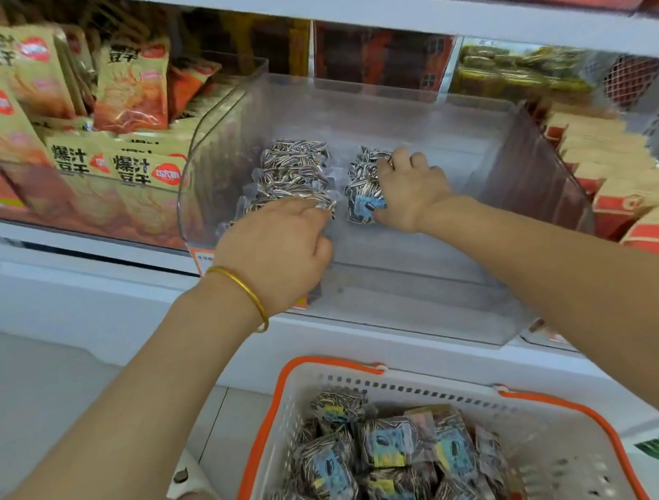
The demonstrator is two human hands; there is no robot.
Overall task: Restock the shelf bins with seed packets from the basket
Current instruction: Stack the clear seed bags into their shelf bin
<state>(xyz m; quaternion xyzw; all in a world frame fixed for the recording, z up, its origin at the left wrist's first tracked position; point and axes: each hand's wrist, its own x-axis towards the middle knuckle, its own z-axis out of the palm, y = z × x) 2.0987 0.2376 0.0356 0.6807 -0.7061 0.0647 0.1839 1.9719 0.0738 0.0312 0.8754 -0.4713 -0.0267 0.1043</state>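
Basket (pixel 412 392) lies below the bin (pixel 402 283); inside, left grip (pixel 280 250) pinches the left row (pixel 296 165), right grip (pixel 414 186) clasps the right row (pixel 365 171), both rows front-to-back.

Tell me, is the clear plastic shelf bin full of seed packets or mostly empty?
Mostly empty. The clear plastic shelf bin holds only two short rows of seed packets; its floor is bare to the right.

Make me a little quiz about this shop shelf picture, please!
1. True or false: the basket is empty.
2. Which wrist wears the gold bangle? A left, B right.
3. Fill in: the left hand and right hand hold seed packets inside the clear ____.
Key: 1 false; 2 A; 3 bin.
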